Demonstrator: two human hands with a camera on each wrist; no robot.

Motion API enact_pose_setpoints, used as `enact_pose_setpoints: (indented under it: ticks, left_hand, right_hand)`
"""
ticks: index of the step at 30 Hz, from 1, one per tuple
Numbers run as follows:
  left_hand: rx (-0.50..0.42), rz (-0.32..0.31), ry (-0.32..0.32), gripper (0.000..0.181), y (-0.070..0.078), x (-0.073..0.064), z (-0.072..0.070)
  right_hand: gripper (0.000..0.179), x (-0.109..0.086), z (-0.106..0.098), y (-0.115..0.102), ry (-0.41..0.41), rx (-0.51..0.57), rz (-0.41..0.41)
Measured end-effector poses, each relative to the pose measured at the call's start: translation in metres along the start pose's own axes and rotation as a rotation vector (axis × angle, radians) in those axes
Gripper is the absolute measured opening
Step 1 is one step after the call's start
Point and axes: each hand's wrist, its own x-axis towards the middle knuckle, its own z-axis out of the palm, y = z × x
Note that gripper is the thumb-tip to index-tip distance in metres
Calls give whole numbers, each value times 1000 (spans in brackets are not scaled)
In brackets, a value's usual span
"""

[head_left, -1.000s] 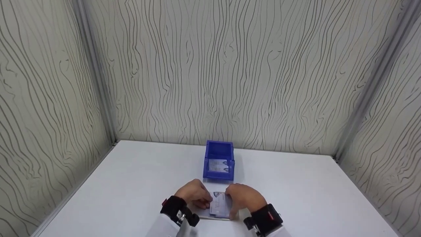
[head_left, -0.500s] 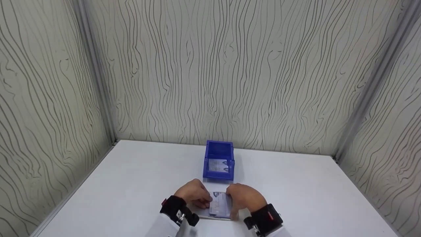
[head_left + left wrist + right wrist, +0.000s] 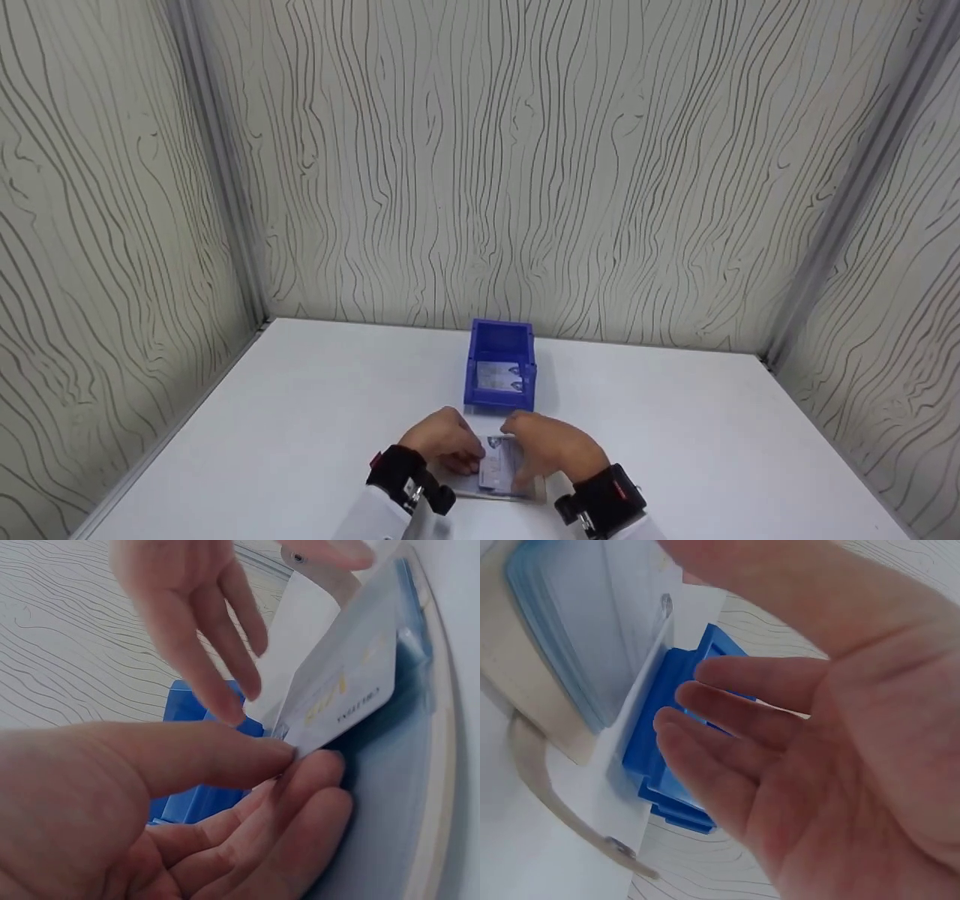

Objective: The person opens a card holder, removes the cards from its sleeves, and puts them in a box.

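Note:
A card holder (image 3: 534,489) with clear sleeves and a cream cover lies open on the table. My left hand (image 3: 445,441) pinches a white card (image 3: 492,474) by its edge between thumb and fingertips. In the left wrist view the card (image 3: 345,686) stands tilted over the bluish sleeves (image 3: 386,780); whether part of it sits inside a sleeve, I cannot tell. My right hand (image 3: 559,450) hovers over the holder's right side. In the right wrist view this hand (image 3: 780,742) has loosely extended fingers and nothing in its grasp.
Behind the hands stands a blue bin (image 3: 501,400) with cards (image 3: 498,375) inside. A strap (image 3: 562,810) with a metal snap sticks out from the holder. Wood-patterned panels (image 3: 480,165) enclose the white table (image 3: 337,390) at the back and sides.
My right hand has come off the holder's right edge and shifted left, nearer the card. The left hand keeps its pinch on the card, almost unmoved.

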Motion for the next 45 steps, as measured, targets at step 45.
enact_pose_setpoints:
  ticks: [45]
  left_hand:
    - [125,-36,70,14,6,-6,3]
  right_hand:
    - [56,-1,6,0,-48,46,54]
